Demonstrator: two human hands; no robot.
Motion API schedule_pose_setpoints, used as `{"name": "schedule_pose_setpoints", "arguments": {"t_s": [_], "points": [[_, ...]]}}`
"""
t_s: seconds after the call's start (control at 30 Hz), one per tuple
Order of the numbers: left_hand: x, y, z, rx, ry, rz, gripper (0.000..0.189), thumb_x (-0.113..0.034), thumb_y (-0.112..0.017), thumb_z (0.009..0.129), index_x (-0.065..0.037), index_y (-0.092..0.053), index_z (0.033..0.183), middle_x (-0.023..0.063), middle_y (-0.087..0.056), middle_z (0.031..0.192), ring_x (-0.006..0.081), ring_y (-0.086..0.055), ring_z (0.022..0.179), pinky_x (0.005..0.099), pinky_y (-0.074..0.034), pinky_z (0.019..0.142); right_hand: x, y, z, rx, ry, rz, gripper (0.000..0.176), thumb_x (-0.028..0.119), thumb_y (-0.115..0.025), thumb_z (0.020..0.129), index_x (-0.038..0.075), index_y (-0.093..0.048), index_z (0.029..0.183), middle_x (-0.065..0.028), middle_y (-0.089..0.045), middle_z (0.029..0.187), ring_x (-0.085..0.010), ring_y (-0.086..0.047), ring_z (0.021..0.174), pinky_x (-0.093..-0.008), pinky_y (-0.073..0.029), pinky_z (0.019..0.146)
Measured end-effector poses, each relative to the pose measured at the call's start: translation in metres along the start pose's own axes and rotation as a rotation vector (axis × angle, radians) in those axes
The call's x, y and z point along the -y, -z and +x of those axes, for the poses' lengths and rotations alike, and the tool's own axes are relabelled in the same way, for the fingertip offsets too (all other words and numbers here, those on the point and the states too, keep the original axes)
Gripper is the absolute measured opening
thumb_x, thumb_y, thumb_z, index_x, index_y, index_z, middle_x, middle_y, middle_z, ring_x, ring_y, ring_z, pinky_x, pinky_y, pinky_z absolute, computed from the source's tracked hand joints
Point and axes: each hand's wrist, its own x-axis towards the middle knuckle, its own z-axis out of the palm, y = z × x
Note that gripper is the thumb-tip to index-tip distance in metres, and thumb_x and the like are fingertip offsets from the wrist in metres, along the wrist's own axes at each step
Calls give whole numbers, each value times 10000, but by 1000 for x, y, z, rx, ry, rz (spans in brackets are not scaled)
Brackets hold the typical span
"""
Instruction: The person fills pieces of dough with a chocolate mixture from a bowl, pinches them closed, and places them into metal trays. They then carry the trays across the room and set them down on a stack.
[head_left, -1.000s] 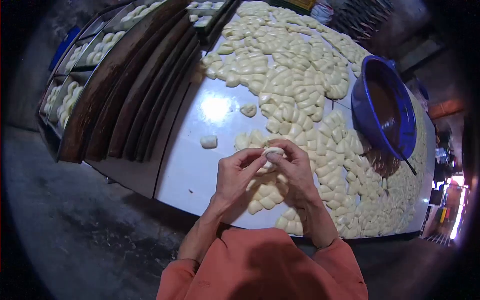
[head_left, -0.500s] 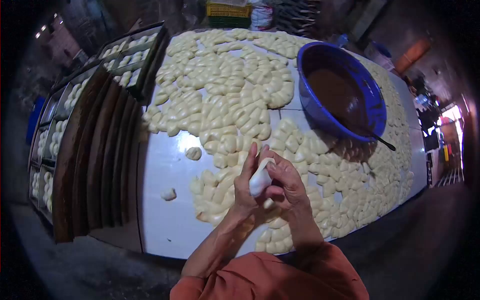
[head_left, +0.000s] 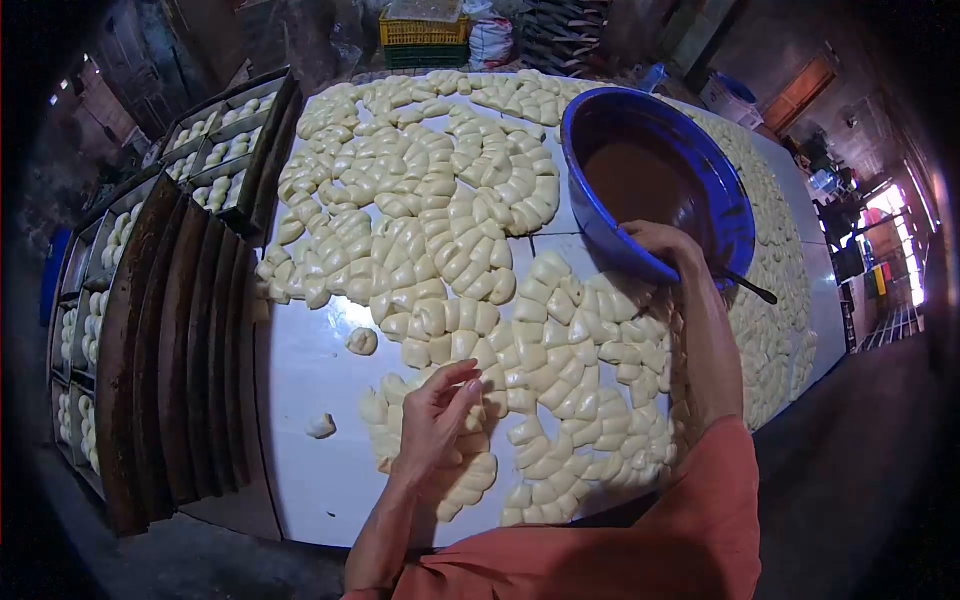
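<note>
While your right hand is resting on the near rim of the blue bowl at centre right of the frame, its fingers are dipping out of sight over the edge, so I cannot tell whether its grip is closing on anything. The bowl is holding brown filling, and a spoon handle is projecting over the rim just right of that hand.

Your left hand is hovering at lower centre over the dough pieces, fingers half curled and palm turned from the camera. I cannot tell whether it is holding a piece.

The pieces are lying packed edge to edge across the white surface. I am judging them light, soft, tacky and easily dented, so you are best taking one lightly by its edges with your fingertips.
</note>
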Motion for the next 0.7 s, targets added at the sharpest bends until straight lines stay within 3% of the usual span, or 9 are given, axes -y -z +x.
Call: {"name": "schedule_pose_setpoints", "arguments": {"t_s": [0.1, 0.2, 0.23, 0.37, 0.47, 0.57, 0.67, 0.7], "points": [[-2, -1, -1, 73, -7, 49, 330, -153, -618, 958, 8, -596, 1245, 106, -678, 1111, 134, -664, 934, 253, -536, 758, 28, 12, -21, -34, 54, 300, 135, 190, -611, 915, 68, -642, 965, -1, -618, 855, -98, -584, 773, -275, -483, 714], [-1, -1, 3, 105, -40, 38, 329, -162, -611, 961, 7, -597, 1243, 102, -678, 1107, 144, -664, 943, 264, -536, 777, 55, 15, -64, -140, 248, 1046, 138, 201, -617, 925, 71, -631, 968, -4, -612, 833, -93, -581, 743, -260, -487, 667], [-20, -5, 0, 116, 18, 28, 341, -178, -609, 964, 14, -586, 1245, 115, -658, 1151, 161, -634, 1020, 286, -513, 862, 71, 9, -75, -195, 320, 1131, 122, 195, -612, 938, 76, -599, 965, -5, -596, 819, -87, -602, 706, -219, -495, 633], [-10, -22, 19, 136, -27, -220, 368, -226, -586, 979, 5, -572, 1266, 106, -624, 1210, 177, -611, 1088, 322, -503, 914, 129, -45, -102, -118, 430, 1374, 130, 182, -593, 954, 62, -583, 1003, -20, -602, 871, -119, -627, 740, -241, -520, 644], [-28, -32, 20, 83, 10, -552, 377, -260, -573, 986, -6, -574, 1265, 93, -627, 1198, 186, -614, 1079, 325, -500, 926, 176, -112, -106, -31, 415, 1389, 120, 178, -585, 963, 82, -580, 1036, -1, -600, 880, -79, -604, 742, -211, -503, 651], [-11, -15, 17, 10, -52, -789, 356, -279, -565, 989, -21, -595, 1232, 61, -648, 1138, 176, -626, 1015, 327, -504, 911, 195, -183, -84, 159, 436, 1407, 171, 214, -601, 957, 91, -573, 1072, 44, -609, 899, -26, -549, 682, -178, -464, 622], [-10, 28, -8, -163, 16, -782, 316, -249, -593, 973, -21, -613, 1190, 53, -664, 1060, 151, -627, 953, 336, -512, 890, 236, -207, -105, 248, 392, 1341, 231, 241, -604, 955, 85, -567, 1120, 36, -623, 940, -28, -551, 721, -183, -457, 653], [-1, 41, -9, -232, -45, -791, 288, -200, -621, 953, 0, -622, 1160, 60, -673, 988, 134, -633, 891, 323, -525, 854, 238, -219, -104, 350, 438, 1376, 348, 193, -681, 892, 68, -558, 1193, -21, -610, 1102, -103, -602, 918, -213, -475, 771]]}}
